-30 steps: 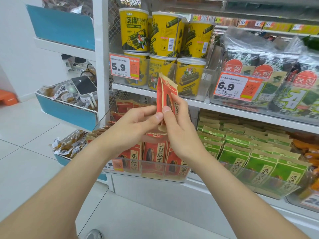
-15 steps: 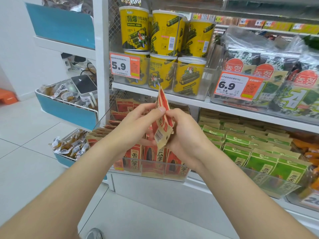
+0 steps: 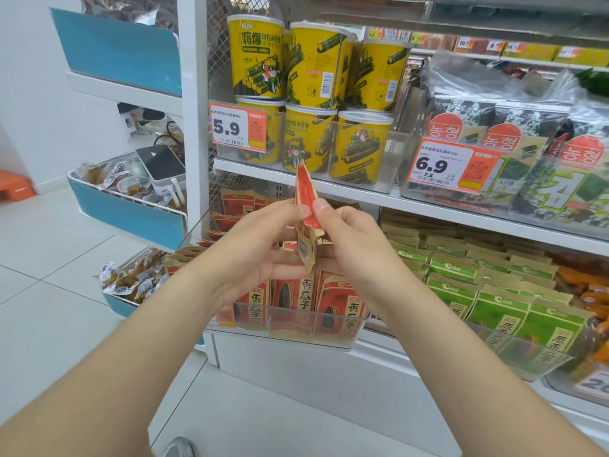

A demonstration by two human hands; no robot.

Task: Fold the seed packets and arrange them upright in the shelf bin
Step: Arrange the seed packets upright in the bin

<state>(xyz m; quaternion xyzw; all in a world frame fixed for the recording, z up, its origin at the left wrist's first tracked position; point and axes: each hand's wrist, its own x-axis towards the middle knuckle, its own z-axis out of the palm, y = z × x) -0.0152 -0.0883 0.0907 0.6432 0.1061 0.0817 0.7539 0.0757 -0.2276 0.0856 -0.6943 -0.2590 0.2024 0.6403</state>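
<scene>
Centre of frame: red seed packet [image 3: 306,206], held edge-on above the clear shelf bin [image 3: 290,339] and not yet in it. Pinched at its upper half between the thumbs of the left hand [image 3: 260,245] and right hand [image 3: 356,249], with the remaining fingers of both curled under and behind the lower half; both hands therefore closed on the one packet.

Differs from one second earlier: then face-on, flat and upright; now turned edge-on and creased, with the lower part bent back and the pale reverse with its barcode exposed just above the fingers. Indicates a fold in progress, judged not yet pressed flat.

Lower centre, directly beneath the hands: row of matching red packets [image 3: 293,295] standing upright against the bin's front wall. Suggests placement as the next step, into a gap hidden behind the hands; cannot tell where.

Lower right: green packets [image 3: 494,311] in a neighbouring bin. Upper centre: yellow tubs [image 3: 260,61] behind a 5.9 price tag [image 3: 237,128].

Risk, as a judgement: springing open of a loose crease on release, tipping the packet out of line.
</scene>
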